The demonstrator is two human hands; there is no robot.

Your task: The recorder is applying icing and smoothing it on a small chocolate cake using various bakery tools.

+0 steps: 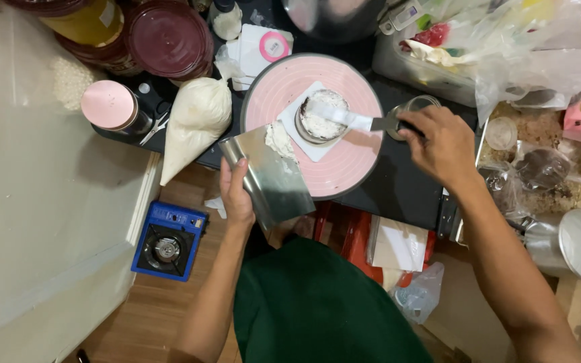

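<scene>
Nearest: a dark green garment (317,309) on the person's body fills the lower middle; both bare forearms reach up from it
Left hand (235,196): closed on the lower edge of a steel bench scraper (270,176); the blade is tilted, with a lump of white cream on its upper corner; it lies over the near-left edge of the turntable
Right hand (442,142): gripping the dark handle of a palette knife (352,119); the blade lies flat, cream-coated, across the top of the cake
Small cake (321,115): round, dark-sided, white cream on top; sits on a white square card (306,142) near the middle of the pink turntable (344,165)
Piping bag (193,124): full of white cream, lying just left of the turntable, tip toward the camera
Pink-lidded jar (109,106): left of the piping bag, on the dark counter
Blue camp stove (168,240): on the wooden floor, below the counter, well apart from the hands
Glass cup (417,106): just beyond the right hand; partly hidden
</scene>
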